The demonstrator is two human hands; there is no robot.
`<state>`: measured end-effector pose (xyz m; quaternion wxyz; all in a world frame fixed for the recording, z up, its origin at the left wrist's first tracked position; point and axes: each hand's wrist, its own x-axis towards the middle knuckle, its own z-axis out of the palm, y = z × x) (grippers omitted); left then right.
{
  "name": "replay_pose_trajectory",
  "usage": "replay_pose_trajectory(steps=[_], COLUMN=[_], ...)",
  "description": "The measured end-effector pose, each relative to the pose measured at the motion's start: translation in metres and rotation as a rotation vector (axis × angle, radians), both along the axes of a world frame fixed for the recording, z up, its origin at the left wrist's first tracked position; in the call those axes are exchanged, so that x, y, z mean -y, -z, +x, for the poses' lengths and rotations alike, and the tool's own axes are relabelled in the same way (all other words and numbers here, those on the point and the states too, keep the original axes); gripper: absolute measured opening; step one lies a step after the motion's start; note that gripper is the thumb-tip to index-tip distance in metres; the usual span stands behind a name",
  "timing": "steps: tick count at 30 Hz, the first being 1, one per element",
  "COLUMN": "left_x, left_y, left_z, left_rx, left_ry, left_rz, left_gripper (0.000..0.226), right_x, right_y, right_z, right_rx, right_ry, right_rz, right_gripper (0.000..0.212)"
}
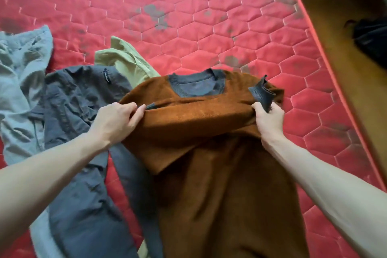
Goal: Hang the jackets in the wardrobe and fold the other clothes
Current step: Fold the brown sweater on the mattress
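Note:
A rust-brown sweater with a dark grey collar and cuffs lies on the red mattress, its sleeves folded across the chest. My left hand grips the sweater's left edge at the fold. At the right edge, my right hand pinches the fabric beside a grey cuff. A dark grey jacket lies crumpled to the left, partly under my left forearm. A pale green garment sticks out behind it, and a light grey-blue garment sits at the far left.
The mattress edge runs diagonally down the right side, with wooden floor beyond it. A dark bag-like object lies on the floor at the right. The far half of the mattress holds no clothes.

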<state>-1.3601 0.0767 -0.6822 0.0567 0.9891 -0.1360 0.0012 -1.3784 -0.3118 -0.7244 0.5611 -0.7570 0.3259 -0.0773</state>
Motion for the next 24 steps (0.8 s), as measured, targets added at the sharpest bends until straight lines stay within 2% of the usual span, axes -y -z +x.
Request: replay_pose_trajectory(steps=[6, 11, 13, 15, 18, 21, 22, 24], left_x=[0.014, 0.045, 0.052, 0.060, 0.070, 0.073, 0.073, 0.074], left_y=[-0.025, -0.014, 0.001, 0.015, 0.027, 0.045, 0.053, 0.064], left_z=[0.045, 0.065, 0.056, 0.037, 0.003, -0.025, -0.033, -0.045], left_rx=[0.204, 0.307, 0.231, 0.189, 0.151, 0.032, -0.025, -0.136], left_ry=[0.123, 0.016, -0.057, -0.034, 0.247, 0.461, 0.470, 0.408], left_rz=[0.040, 0.030, 0.033, 0.026, 0.038, 0.103, 0.139, 0.174], left_gripper=[0.048, 0.031, 0.033, 0.039, 0.048, 0.055, 0.059, 0.062], right_x=[0.019, 0.031, 0.035, 0.042, 0.055, 0.067, 0.070, 0.072], right_y=[0.018, 0.034, 0.041, 0.042, 0.033, 0.027, 0.029, 0.033], right_z=[-0.001, 0.000, -0.002, -0.002, 0.002, 0.004, 0.003, -0.002], right_rx=[0.004, -0.098, -0.142, -0.141, -0.105, 0.050, 0.037, -0.079], right_ry=[0.172, 0.336, 0.348, 0.349, 0.315, 0.153, 0.126, 0.087], right_rz=[0.033, 0.089, 0.124, 0.166, 0.229, -0.026, -0.096, -0.175], right_gripper=[0.024, 0.028, 0.032, 0.029, 0.027, 0.018, 0.014, 0.021])
